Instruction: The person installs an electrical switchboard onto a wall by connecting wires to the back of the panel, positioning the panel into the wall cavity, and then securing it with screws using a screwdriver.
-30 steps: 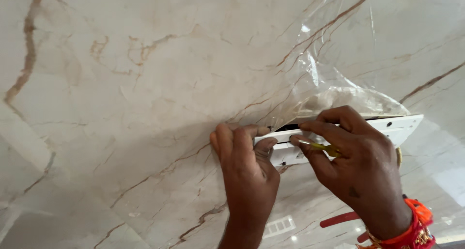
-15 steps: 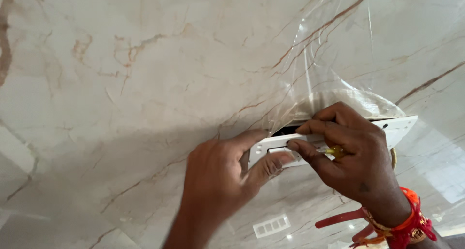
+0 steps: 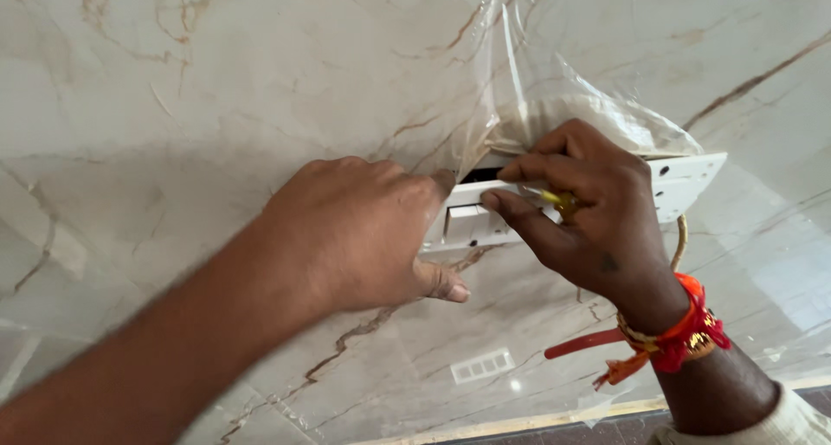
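Note:
A white switch plate (image 3: 684,181) sits partly out of its cut-out in the glossy marble wall (image 3: 216,81). My left hand (image 3: 363,228) presses against the plate's left end, fingers curled at its edge, thumb below. My right hand (image 3: 580,211) grips a small yellow-handled tool (image 3: 561,201) held against the plate's middle. A loose sheet of clear plastic film (image 3: 563,90) hangs off the wall just above the plate. A red and orange thread band (image 3: 671,341) circles my right wrist.
A thin cable (image 3: 680,241) loops down behind the plate's right side. The polished wall reflects a small white vent-like shape (image 3: 482,366). A tan strip (image 3: 519,423) runs along the wall's lower edge.
My left hand has slid right and now covers the plate's left end, with the forearm filling the lower left. The view has shifted closer. My right hand stays on the tool.

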